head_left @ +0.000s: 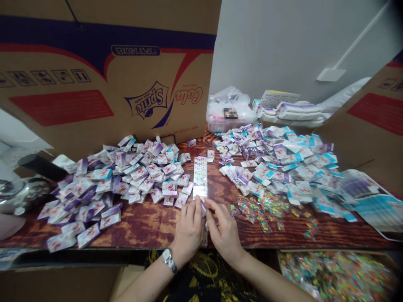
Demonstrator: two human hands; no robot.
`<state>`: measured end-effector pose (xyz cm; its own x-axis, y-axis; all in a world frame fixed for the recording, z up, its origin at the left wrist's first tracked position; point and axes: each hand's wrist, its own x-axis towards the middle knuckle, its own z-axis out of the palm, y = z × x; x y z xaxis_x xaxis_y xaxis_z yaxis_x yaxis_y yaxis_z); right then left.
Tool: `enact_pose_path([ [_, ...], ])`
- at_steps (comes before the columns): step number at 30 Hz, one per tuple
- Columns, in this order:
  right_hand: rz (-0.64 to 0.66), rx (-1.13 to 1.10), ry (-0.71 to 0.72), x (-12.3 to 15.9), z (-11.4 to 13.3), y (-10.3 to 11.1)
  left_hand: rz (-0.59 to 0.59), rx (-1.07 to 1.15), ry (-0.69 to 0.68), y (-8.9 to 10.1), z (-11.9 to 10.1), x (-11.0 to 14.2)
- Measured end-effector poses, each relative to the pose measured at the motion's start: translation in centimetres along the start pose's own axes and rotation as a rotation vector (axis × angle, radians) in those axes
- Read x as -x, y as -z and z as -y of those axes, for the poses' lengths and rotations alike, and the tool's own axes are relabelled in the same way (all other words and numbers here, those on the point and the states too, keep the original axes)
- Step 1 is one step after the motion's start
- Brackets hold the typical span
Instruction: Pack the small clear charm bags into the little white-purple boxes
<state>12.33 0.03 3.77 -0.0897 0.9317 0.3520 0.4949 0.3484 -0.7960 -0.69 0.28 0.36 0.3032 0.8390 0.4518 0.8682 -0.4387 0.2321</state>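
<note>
Near the front edge of the wooden table (151, 228), my left hand (189, 226), with a silver watch on its wrist, and my right hand (225, 230) meet at the fingertips. Between them is a small purple and white box (203, 208), mostly hidden by the fingers. Both hands are closed on it. Beneath them lies a long narrow sheet of stickers (200, 178), its coloured round stickers showing beyond my fingers. To the left spreads a heap of filled-out small boxes (145, 172). On the right lie flatter small cartons (283, 159) and clear packets of colourful candy (264, 209).
A large printed cardboard box (94, 100) stands behind the left heap. A plastic bag (231, 111) sits at the back. Below the table's right edge, an open carton holds many candy packets (336, 272). A metal kettle-like object (23, 195) is at far left.
</note>
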Motion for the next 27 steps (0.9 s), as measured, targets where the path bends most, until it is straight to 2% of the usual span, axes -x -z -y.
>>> enact_pose_path([
  [4, -0.034, -0.049, -0.069, 1.1, -0.3, -0.9, -0.004, 0.027, -0.008, 0.3, 0.0, -0.3],
  [7, -0.013, -0.039, 0.001, 1.3, -0.1, -1.2, -0.010, 0.045, -0.005, 0.3, 0.1, -0.3],
  [9, 0.038, -0.040, 0.042, 1.3, -0.2, -1.2, -0.007, 0.058, -0.004, 0.2, 0.2, -0.1],
  [12, 0.200, -0.112, -0.016, 0.7, -1.1, -0.9, 0.070, 0.037, -0.020, 0.5, 1.5, -0.2],
  [15, 0.267, -0.111, -0.066, -0.9, -3.0, -0.5, 0.109, -0.096, -0.003, 2.0, 5.1, -2.0],
  [19, 0.223, 0.100, 0.055, -4.7, -6.0, 0.0, -0.037, -0.361, 0.194, 6.9, 12.5, -6.8],
  [21, 0.281, 0.225, 0.144, -6.8, -7.4, 0.2, -0.110, -0.427, 0.232, 9.5, 15.2, -9.2],
  [22, 0.339, 0.298, 0.181, -7.7, -8.1, 0.2, -0.153, -0.451, 0.236, 10.4, 15.9, -10.1],
  [23, 0.405, 0.374, 0.212, -8.6, -8.7, 0.1, -0.181, -0.455, 0.222, 10.9, 16.0, -10.7],
  [25, 0.534, 0.485, 0.248, -9.9, -9.7, -0.2, -0.194, -0.391, 0.143, 10.5, 14.6, -10.5],
  [27, 0.621, 0.525, 0.262, -10.6, -10.6, -0.8, -0.084, -0.238, -0.018, 8.5, 11.6, -8.5],
])
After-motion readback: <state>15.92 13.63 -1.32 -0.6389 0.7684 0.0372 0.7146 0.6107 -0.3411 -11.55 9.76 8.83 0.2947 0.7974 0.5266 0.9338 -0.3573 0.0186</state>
